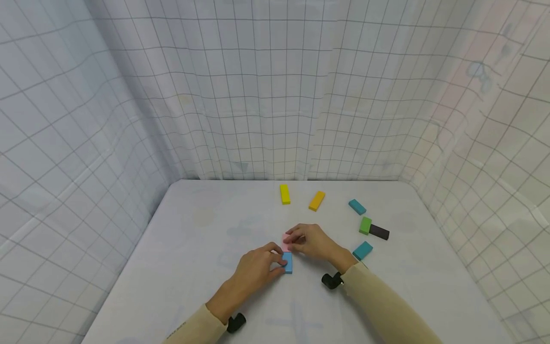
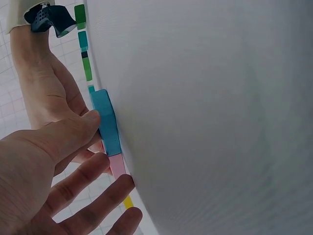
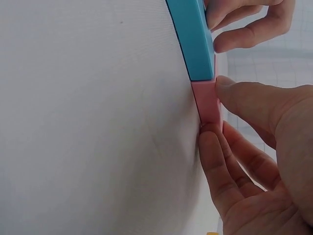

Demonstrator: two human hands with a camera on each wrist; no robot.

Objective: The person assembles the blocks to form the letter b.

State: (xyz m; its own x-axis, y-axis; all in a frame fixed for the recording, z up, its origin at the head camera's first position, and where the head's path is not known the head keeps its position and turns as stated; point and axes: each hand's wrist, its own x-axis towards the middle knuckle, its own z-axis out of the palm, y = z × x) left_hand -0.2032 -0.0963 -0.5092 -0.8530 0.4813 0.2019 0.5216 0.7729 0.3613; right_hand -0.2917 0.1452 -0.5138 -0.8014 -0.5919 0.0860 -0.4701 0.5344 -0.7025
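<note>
A blue rectangular block (image 1: 288,263) and a pink block (image 1: 285,246) lie end to end on the white table, the pink one farther off. My left hand (image 1: 255,270) pinches the blue block between thumb and fingers from its left side. With thumb and fingertips, my right hand (image 1: 311,240) grips the pink block, partly covering it in the head view. In the right wrist view the end of the blue block (image 3: 195,44) meets the pink block (image 3: 207,100), and the right thumb touches the pink one near that joint.
Farther back lie a yellow block (image 1: 285,194) and an orange block (image 1: 316,201). Toward the right are two teal blocks (image 1: 357,207), a green block (image 1: 365,226) touching a black block (image 1: 380,232), and another green block (image 2: 80,17) near the right wrist. Gridded white curtains (image 1: 275,95) surround the table.
</note>
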